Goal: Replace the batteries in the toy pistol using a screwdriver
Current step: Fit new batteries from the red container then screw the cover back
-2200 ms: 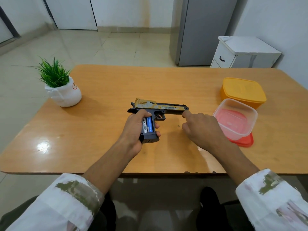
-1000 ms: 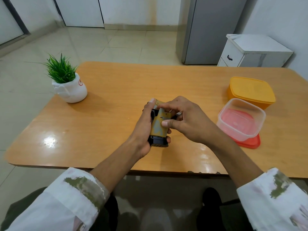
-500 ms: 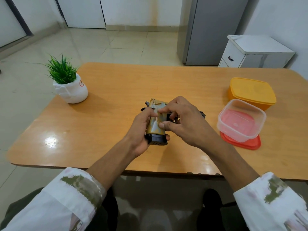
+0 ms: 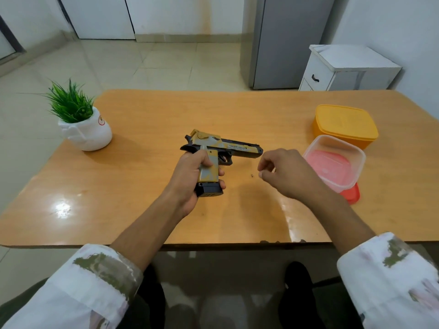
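The toy pistol, yellow-grey with a dark frame, lies flat on the wooden table, barrel pointing right. My left hand grips its handle, where the yellow-grey battery cover sits in place over the compartment. My right hand hovers just right of the pistol with fingers loosely curled and nothing seen in them. A tiny dark screw lies on the table just left of its fingertips. No screwdriver or loose battery is in view.
A small potted plant stands at the left. A clear box on a red lid and a yellow lidded box stand at the right. A grey fridge and a white cabinet are beyond the table.
The blue batteries in the handle are now hidden by the cover. My right hand has left the handle and moved right, towards the screw. The pistol lies flat again.
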